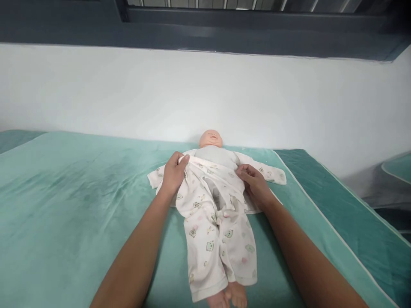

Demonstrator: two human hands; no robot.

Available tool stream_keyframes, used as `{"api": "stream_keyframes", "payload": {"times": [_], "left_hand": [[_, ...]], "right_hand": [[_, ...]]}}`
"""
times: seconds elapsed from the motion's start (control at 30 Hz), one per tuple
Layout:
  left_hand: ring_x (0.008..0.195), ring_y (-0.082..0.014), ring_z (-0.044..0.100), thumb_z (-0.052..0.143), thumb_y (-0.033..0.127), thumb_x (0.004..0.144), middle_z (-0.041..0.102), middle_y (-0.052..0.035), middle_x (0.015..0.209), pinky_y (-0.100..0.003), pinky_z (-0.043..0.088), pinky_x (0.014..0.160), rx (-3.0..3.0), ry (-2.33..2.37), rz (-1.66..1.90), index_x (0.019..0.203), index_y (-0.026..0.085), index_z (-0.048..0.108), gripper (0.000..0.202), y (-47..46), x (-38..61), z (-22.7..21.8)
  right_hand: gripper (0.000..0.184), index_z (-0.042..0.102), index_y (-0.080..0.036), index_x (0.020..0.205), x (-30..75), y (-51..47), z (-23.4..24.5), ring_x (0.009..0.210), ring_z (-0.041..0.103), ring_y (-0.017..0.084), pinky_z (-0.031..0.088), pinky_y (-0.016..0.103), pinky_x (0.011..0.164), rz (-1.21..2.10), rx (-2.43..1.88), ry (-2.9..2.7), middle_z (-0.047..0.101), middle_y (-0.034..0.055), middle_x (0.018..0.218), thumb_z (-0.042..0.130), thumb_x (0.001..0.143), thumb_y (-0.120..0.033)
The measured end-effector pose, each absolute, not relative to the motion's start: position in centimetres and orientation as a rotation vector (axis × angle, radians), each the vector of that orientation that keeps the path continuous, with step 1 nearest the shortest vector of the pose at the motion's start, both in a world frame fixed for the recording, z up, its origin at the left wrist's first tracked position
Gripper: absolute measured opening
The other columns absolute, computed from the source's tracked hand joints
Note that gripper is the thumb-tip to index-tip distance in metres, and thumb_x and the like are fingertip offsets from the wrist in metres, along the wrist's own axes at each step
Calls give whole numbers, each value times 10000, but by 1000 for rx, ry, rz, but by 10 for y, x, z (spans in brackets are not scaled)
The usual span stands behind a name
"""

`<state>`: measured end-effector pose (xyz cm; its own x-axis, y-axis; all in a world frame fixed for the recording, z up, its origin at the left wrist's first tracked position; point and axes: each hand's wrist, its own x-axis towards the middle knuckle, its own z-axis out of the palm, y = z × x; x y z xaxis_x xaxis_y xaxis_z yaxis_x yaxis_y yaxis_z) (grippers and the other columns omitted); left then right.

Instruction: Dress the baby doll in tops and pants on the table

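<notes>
A baby doll [211,140] lies on its back on a teal mattress [70,201], head towards the wall, bare feet towards me. It wears a white printed romper [215,231], open over the grey chest. My left hand [174,173] grips the left front flap of the romper near the doll's shoulder. Closed on the right flap, my right hand [254,185] rests beside the doll's chest. A tied ribbon sits at the doll's waist between my hands.
A white wall [205,94] rises just behind the doll's head, with a dark window frame [224,25] above. The mattress's white-piped right edge [321,209] runs diagonally; another teal pad corner [398,167] shows at far right.
</notes>
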<state>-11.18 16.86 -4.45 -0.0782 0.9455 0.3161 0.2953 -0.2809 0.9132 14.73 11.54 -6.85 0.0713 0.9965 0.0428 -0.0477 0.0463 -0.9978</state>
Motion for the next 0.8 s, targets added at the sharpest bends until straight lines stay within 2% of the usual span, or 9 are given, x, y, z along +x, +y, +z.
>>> {"api": "stream_keyframes", "payload": {"times": [0.17, 0.33, 0.47, 0.63, 0.8], "left_hand": [[676, -130, 445, 599, 463, 839, 477, 35, 676, -245, 344, 635, 1638, 1247, 1227, 683, 196, 499, 325, 162, -109, -54], [544, -103, 333, 613, 541, 810, 378, 46, 616, -240, 263, 499, 1569, 1152, 994, 656, 200, 461, 404, 144, -116, -41], [566, -103, 361, 621, 535, 802, 408, 28, 664, -231, 299, 502, 1453, 1024, 823, 684, 194, 498, 381, 141, -128, -33], [676, -103, 432, 648, 484, 806, 458, 12, 756, -220, 378, 615, 1342, 902, 671, 777, 173, 557, 326, 143, -137, -32], [693, -95, 439, 708, 430, 772, 466, 22, 770, -214, 369, 634, 1390, 852, 555, 817, 177, 550, 303, 142, -145, -31]], "right_hand": [[308, 532, -235, 861, 149, 112, -75, 583, 354, 114, 304, 251, 563, 1227, -1019, -1115, 395, -57, 656, 726, 760, -451], [300, 541, -236, 951, 154, 105, -74, 676, 452, 122, 356, 255, 630, 1275, -1012, -1259, 516, -31, 782, 719, 782, -409], [273, 555, -226, 936, 154, 105, -76, 679, 460, 125, 356, 248, 617, 1020, -1187, -1362, 531, -29, 783, 685, 788, -415], [281, 525, -236, 939, 146, 106, -79, 543, 417, 125, 322, 251, 528, 689, -1421, -1379, 497, -51, 655, 590, 822, -483], [312, 495, -235, 918, 140, 110, -79, 623, 511, 148, 405, 277, 594, 566, -1436, -1310, 577, 2, 830, 565, 821, -524]]}}
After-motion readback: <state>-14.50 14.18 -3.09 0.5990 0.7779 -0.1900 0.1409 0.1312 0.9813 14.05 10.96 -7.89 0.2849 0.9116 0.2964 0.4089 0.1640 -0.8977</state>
